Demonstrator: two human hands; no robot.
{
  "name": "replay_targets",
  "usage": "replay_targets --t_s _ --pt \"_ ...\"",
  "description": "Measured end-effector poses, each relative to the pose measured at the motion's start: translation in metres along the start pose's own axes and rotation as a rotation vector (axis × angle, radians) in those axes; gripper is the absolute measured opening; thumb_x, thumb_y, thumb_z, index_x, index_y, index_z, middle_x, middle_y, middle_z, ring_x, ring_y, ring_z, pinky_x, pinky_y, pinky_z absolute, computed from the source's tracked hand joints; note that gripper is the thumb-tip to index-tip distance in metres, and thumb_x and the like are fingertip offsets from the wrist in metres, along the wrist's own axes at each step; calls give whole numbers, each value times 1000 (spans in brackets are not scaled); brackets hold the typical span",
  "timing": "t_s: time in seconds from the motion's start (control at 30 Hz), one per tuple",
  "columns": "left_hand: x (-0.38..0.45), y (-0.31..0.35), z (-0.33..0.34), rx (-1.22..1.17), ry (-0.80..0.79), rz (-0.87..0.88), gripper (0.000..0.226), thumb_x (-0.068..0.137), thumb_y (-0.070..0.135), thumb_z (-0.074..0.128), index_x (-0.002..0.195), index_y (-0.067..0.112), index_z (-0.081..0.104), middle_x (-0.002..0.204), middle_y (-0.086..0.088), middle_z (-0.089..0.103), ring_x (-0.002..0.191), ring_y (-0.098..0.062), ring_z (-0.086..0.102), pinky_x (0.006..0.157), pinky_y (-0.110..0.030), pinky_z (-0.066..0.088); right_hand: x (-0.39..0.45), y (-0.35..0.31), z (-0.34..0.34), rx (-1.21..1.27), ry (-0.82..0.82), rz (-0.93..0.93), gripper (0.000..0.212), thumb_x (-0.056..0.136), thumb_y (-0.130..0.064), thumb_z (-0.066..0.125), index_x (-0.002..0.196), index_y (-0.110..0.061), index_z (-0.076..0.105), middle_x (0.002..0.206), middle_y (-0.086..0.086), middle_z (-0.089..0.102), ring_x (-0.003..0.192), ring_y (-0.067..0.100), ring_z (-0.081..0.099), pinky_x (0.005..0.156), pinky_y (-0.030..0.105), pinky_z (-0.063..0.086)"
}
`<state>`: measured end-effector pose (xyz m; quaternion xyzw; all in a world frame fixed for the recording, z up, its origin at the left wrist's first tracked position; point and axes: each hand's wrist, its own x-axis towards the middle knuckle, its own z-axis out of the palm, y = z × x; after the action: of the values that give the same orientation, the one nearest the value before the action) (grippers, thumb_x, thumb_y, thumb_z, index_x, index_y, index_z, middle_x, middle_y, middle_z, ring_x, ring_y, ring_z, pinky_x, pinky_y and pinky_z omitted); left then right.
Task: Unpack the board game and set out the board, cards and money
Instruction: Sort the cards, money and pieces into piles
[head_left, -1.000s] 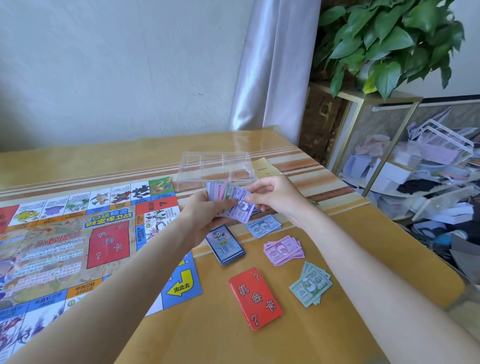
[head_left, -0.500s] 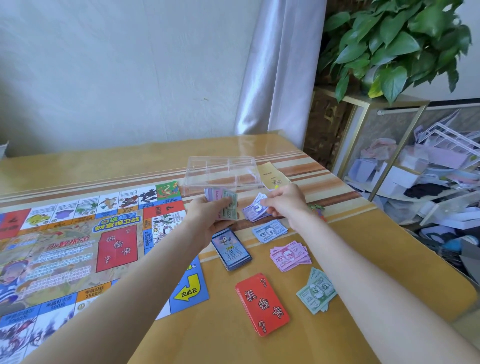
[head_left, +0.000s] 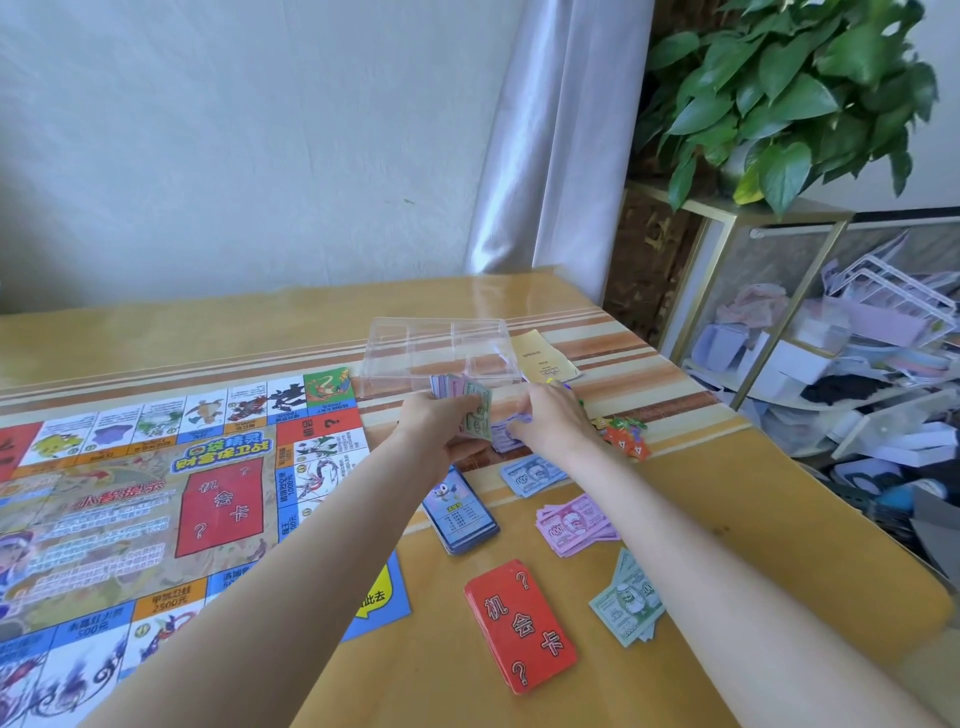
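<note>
On the left I see the game board (head_left: 156, 499) lying flat and unfolded on the wooden table (head_left: 753, 499), with a red card field in its middle. The left arm reaches forward across the right edge of the board, forearm almost straight. The left hand (head_left: 434, 423) is raised a little above the table, palm turned toward the right, and its fingers and thumb grip a stack of mixed banknotes (head_left: 467, 405), purple and green ones fanned at the top.

Behind the hands stands a clear plastic tray (head_left: 436, 353) with compartments, and just right of it lies a yellow booklet (head_left: 545, 358). Below the left hand a deck of blue cards (head_left: 460, 512) rests on the table, beside the board corner.

The right arm comes in from the lower right, bent slightly at the wrist. The right hand (head_left: 550, 421) is low, its back to me, and its fingers pinch some purple notes (head_left: 506, 434) which touch or nearly touch the table; I cannot tell which.

In front of this hand are three separate piles of money: blue notes (head_left: 532, 474), pink notes (head_left: 574, 526) and green notes (head_left: 626, 603). A deck of red cards (head_left: 519, 626) lies near the green ones. Small red and orange pieces (head_left: 626, 439) sit right of the right wrist.
</note>
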<state>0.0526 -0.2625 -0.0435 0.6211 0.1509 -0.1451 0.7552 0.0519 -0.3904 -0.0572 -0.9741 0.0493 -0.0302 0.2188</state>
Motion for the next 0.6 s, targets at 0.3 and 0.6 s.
replay_targets --t_s 0.3,0.6 --pt "-18 0 -23 25 -168 34 15 86 6 63 99 3 58 90 -12 68 71 -17 69 55 -23 57 -15 -7 -30 462 -14 -142 16 88 -25 62 95 -11 67 94 -3 64 73 5 56 64 16 42" --pt "-47 -8 -17 138 -422 -34 10 90 5 57 99 5 60 88 -11 70 73 -16 69 66 -27 59 -49 9 -54 419 -257 -159 19 76 -12 76 85 -22 62 71 -3 60 61 12 54 60 26 47"
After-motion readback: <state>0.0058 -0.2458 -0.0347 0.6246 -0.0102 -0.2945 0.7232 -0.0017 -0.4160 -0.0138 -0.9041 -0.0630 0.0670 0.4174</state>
